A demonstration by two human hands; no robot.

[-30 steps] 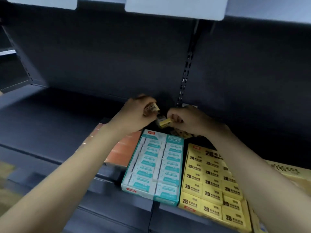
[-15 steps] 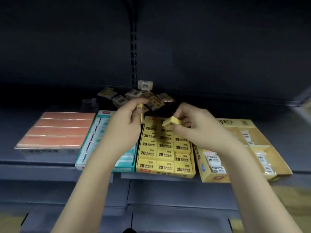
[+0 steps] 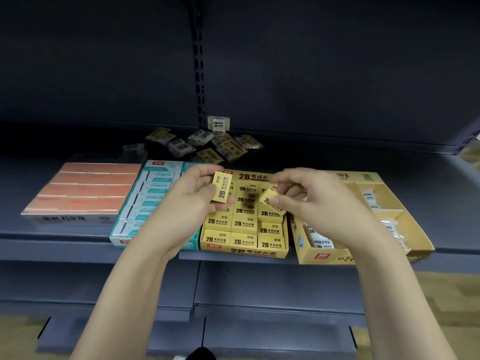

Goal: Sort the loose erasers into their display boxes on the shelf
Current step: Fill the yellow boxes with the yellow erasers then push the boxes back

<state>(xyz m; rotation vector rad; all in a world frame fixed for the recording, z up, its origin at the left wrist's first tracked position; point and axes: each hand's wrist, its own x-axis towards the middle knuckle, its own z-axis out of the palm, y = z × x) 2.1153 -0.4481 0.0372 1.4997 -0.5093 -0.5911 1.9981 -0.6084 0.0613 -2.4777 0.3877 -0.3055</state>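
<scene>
Head view is showing a dark shelf (image 3: 65,237) with four boxes lined along its front edge: an orange box (image 3: 80,190) at the left, a teal box (image 3: 153,193) touching it, a yellow 2B box (image 3: 244,252) in the middle, and a tan tray (image 3: 389,203) toward the right end. Bare shelf is lying open past the tray toward the right edge, and behind the orange box at the back. A pile of loose erasers (image 3: 207,145) is sitting at the back edge against the rear wall, just behind the teal and yellow boxes.

Left hand (image 3: 192,201) is hovering over the seam between teal and yellow boxes, thumb and fingers pinching a yellow eraser (image 3: 222,187) upright, label toward the camera. Right hand (image 3: 314,203) is hovering over the 2B box's right side, fingers curled, pinching a second eraser (image 3: 270,198), tilted and blurred, just beside the first.
</scene>
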